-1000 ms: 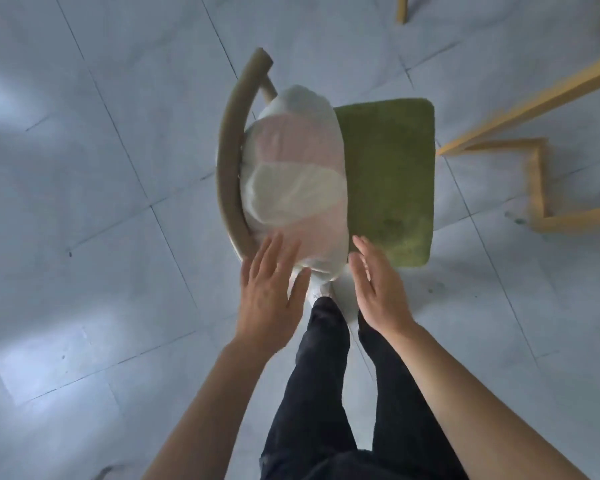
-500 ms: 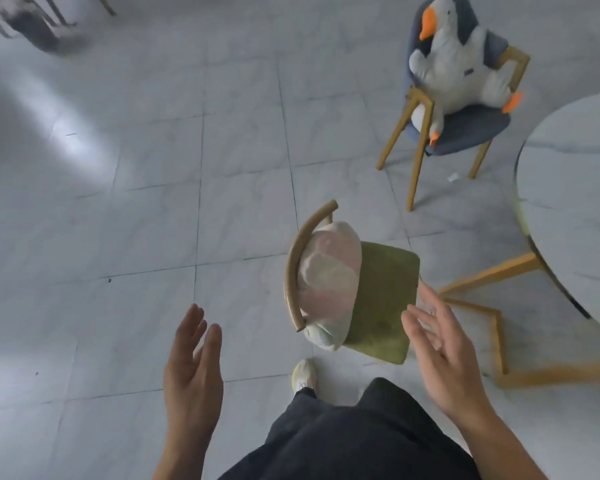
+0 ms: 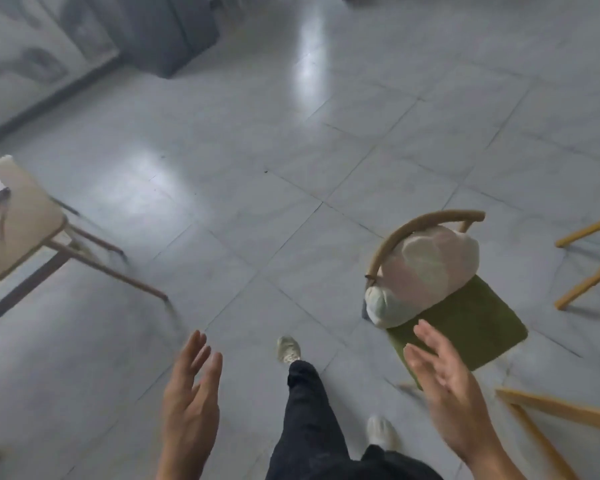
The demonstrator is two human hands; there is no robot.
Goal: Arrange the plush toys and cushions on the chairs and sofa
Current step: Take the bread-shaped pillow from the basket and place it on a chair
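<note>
On the chair (image 3: 471,327) at your right, the cushion (image 3: 426,275) sits at the back of the green seat. It leans against the curved wooden backrest (image 3: 413,226). It is pale, with pink and greenish-white patches, and its lower end bulges over the seat's left edge. The front part of the seat is bare.

Your left hand (image 3: 191,403) is held out over the floor (image 3: 257,168), fingers straight and close together, gripping nothing. Your right hand (image 3: 454,400) is likewise spread and holds nothing. It is blurred, and it overlaps the seat's near corner in view; contact with the seat cannot be told. Neither hand touches the cushion. The two hands are well apart, one on each side of your dark trouser leg (image 3: 309,410).

One pale shoe (image 3: 288,348) is set forward on the tiles, the other (image 3: 381,433) nearer you.

Noted elsewhere: a beige chair (image 3: 18,230) with dark legs at the far left, yellow wooden legs (image 3: 586,233) at the right edge, a yellow frame (image 3: 551,410) at lower right, and a dark cabinet (image 3: 174,32) at the top left.
</note>
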